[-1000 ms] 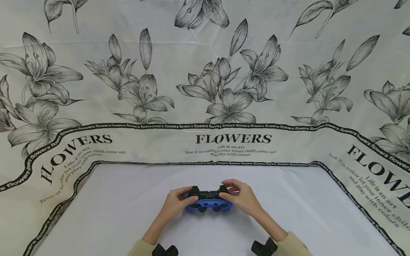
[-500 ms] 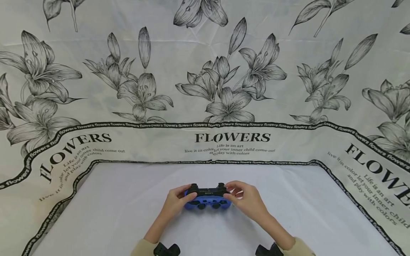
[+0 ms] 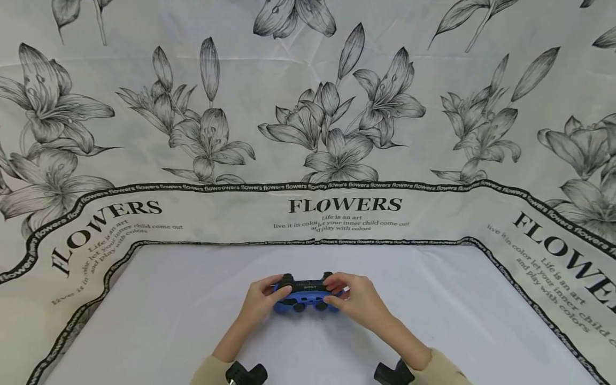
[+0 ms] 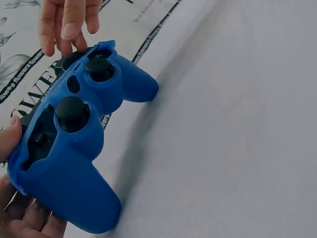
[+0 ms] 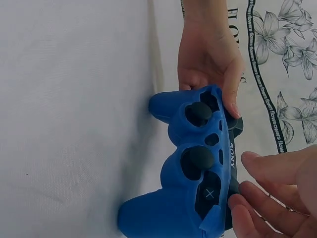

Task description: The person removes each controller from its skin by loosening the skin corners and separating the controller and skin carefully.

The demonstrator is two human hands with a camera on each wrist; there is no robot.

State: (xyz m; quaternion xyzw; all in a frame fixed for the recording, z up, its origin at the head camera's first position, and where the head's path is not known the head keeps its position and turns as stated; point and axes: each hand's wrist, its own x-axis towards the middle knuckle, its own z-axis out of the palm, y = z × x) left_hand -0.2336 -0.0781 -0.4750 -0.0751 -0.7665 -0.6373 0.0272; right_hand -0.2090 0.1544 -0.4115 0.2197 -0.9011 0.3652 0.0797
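A SONY game controller (image 3: pixel 308 297) in a blue rubbery sleeve (image 4: pixel 69 191) is held over the white tabletop, its two black thumbsticks facing the person. My left hand (image 3: pixel 260 300) grips its left end, thumb on the near face and fingers behind the handle. At the other end, my right hand (image 3: pixel 361 300) has its fingertips at the black shoulder buttons. The right wrist view shows that hand's thumb (image 5: pixel 270 163) standing apart from the controller's black top edge. Beside the X button, a corner flap (image 5: pixel 212 221) of the sleeve is lifted.
White cloth (image 3: pixel 159 321) covers the tabletop. Behind it hangs a flower-printed sheet (image 3: pixel 250 214) with black lettered borders. Black wrist camera mounts (image 3: pixel 247 373) sit at both of the person's beige cuffs (image 3: pixel 209 371).
The right thumb has come off the black top edge and dropped lower, and that hand has shifted left. The controller has moved slightly left in the head view. The left hand keeps its grip.
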